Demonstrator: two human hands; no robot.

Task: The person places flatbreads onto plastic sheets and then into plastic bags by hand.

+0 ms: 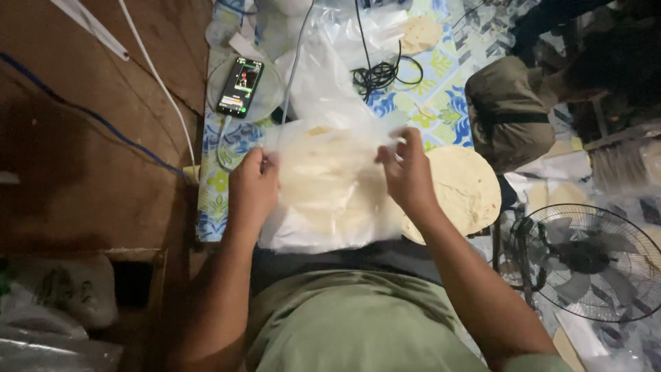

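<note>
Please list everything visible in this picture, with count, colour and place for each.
Clear plastic bag of flatbreads: one, translucent white, centre, held by both hands.
Round flatbread stack: one, pale cream, right of the bag.
Smartphone with lit screen: one, black, on a round clear lid, upper left.
Coiled cable: one, black, top centre.
Floral mat: one, blue and yellow, under everything.
Floor fan: one, dark, lower right.
Another person: one, khaki clothing, upper right.
Left hand: gripping the bag's left edge.
Right hand: pinching the bag's right edge.
</note>
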